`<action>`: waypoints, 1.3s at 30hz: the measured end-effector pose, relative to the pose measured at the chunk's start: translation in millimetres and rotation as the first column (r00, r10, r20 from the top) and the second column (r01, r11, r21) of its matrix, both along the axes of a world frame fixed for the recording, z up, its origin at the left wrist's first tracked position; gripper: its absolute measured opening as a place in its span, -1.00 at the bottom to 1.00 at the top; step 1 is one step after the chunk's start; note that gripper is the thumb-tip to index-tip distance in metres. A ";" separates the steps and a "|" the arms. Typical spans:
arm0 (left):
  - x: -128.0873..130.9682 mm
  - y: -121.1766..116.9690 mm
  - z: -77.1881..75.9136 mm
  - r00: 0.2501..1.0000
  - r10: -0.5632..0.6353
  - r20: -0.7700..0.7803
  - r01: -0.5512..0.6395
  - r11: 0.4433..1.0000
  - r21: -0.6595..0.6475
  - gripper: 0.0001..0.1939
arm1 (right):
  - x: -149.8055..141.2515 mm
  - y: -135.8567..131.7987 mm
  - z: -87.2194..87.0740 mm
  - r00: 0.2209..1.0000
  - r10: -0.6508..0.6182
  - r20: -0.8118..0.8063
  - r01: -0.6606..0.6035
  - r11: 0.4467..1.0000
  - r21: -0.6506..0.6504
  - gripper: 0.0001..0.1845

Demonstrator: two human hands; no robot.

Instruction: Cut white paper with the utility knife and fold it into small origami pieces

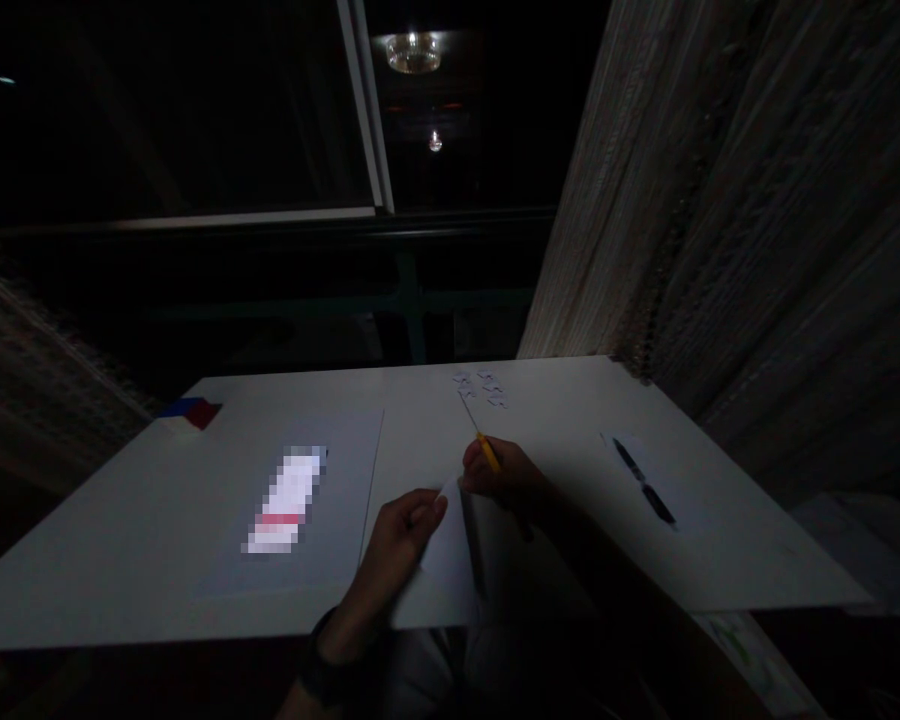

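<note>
My left hand (405,530) pinches the upper left edge of a white folded paper (446,545) between thumb and fingers, near the front of the table. Beside it, my right hand (506,470) is closed around a slim yellow-handled tool (488,453). A thin shaft sticks out from its far end and points away from me; its exact kind is too dark to make out. The right fingers are close to the paper's top corner. Beyond the tool's tip lie several small whitish pieces (480,388) with dark outlines.
A white table (555,400) carries a large sheet (345,530) at left with a bright blurred-out rectangle (286,498) on it. A blue, red and white block (189,413) stands at the far left. A dark pen-like object (645,483) lies at right. Curtains (615,200) hang behind.
</note>
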State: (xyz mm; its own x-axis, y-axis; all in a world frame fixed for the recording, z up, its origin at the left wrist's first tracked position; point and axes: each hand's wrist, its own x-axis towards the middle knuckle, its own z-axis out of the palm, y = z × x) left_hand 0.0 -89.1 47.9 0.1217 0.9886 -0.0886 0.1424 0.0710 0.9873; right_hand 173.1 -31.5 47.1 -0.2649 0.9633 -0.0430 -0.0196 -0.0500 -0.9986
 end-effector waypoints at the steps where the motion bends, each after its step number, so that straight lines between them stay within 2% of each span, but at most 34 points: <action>1: -0.1 0.5 -0.9 1.000 0.015 0.007 -0.015 1.000 0.006 -0.67 | -0.4 -0.1 -0.5 1.000 0.008 -0.015 -0.008 1.000 -0.001 -0.61; 4: -1.0 3.3 -7.0 0.995 0.057 0.080 -0.058 0.998 0.014 -0.70 | 1.1 -2.1 1.9 0.996 0.046 -0.080 -0.049 0.998 -0.029 -0.63; 7: -0.7 5.8 -14.5 0.965 0.063 0.255 -0.053 0.997 -0.047 -0.70 | 5.2 -7.2 9.5 0.992 0.079 -0.102 -0.084 0.996 -0.041 -0.67; 13: 2.4 7.3 -14.4 0.818 0.050 0.572 0.117 0.961 -0.251 -0.79 | 14.1 -11.0 17.5 0.994 0.083 0.070 -0.086 0.996 0.036 -0.67; 16: 1.5 8.8 -11.5 0.681 0.022 0.732 0.320 0.890 -0.324 -0.84 | 16.1 -8.9 13.4 0.989 0.058 0.135 -0.075 0.990 0.121 -0.66; 19: 0.0 6.7 -12.4 0.541 0.090 0.836 0.480 0.784 -0.394 -0.79 | 12.8 -9.4 10.0 0.980 0.079 0.180 -0.114 0.974 0.193 -0.62; 22: 0.1 0.1 -15.5 0.454 0.205 0.867 0.523 0.727 -0.446 -0.76 | 4.6 -12.1 10.0 0.976 0.141 0.168 -0.175 0.961 0.216 -0.56; 24: 1.5 -3.0 -17.5 0.430 0.223 0.875 0.535 0.718 -0.446 -0.77 | -0.6 -13.1 10.7 0.977 0.125 0.171 -0.165 0.957 0.239 -0.61; 26: 3.2 -2.4 -19.1 0.439 0.184 0.879 0.530 0.737 -0.419 -0.75 | -3.3 -12.3 10.2 0.980 0.047 0.194 -0.100 0.958 0.269 -0.67; 28: 4.1 1.2 -20.4 0.462 0.133 0.877 0.496 0.781 -0.380 -0.64 | -2.9 -9.8 7.7 0.977 -0.056 0.207 -0.004 0.959 0.282 -0.70; 30: 3.7 5.2 -21.8 0.480 0.104 0.871 0.420 0.844 -0.332 -0.49 | 0.1 -6.5 2.8 0.966 -0.144 0.216 0.081 0.958 0.277 -0.72; 32: 2.9 7.3 -23.7 0.517 0.112 0.849 0.308 0.901 -0.306 -0.39 | 4.0 -3.8 -3.4 0.959 -0.175 0.223 0.118 0.962 0.246 -0.75; 34: 3.1 7.4 -26.4 0.602 0.148 0.785 0.169 0.937 -0.306 -0.38 | 7.7 -2.3 -9.2 0.965 -0.150 0.213 0.107 0.974 0.199 -0.77; 37: 6.2 6.4 -31.1 0.792 0.199 0.577 -0.045 0.962 -0.270 -0.51 | 11.1 -1.8 -14.1 0.977 -0.080 0.196 0.051 0.988 0.149 -0.76; 39: 8.6 6.4 -33.4 0.880 0.190 0.436 -0.101 0.970 -0.220 -0.59 | 12.1 -1.6 -14.0 0.982 -0.052 0.184 0.026 0.989 0.144 -0.74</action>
State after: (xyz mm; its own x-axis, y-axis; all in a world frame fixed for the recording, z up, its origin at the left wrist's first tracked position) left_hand 8.6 -82.7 14.5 0.0484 0.9691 -0.2418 -0.3411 0.2436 0.9079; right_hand 185.2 -33.2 33.0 -0.2270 0.9727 0.0480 0.1688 0.0878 -0.9817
